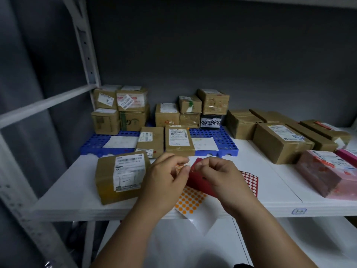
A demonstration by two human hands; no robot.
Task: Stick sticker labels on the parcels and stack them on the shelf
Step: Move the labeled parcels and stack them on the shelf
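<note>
From the head view, we pinched a red sheet (199, 178) between our left hand (166, 176) and right hand (220, 176), fingers curled narrow. An orange sheet (188, 202) lay beneath on the shelf (77, 200), a parcel (120, 176) just left.

Smooth white metal shelf board (270, 182), a bit shiny, with a matt white metal post (87, 55) full of holes. Brown cardboard parcel (108, 182) wrapped in shiny clear tape, with a smooth white paper label (129, 171) on top. Hard blue plastic mat (224, 138) with round holes, slightly glossy. Pink parcel (328, 175) in shiny crinkled plastic film. Glossy red paper sticker sheet (201, 180) and glossy white backing sheet with matt orange dot stickers (190, 200). Matt grey wall (212, 55) behind, flat and dull. Soft grey cloth curtain (23, 74) with folds on the left.
</note>
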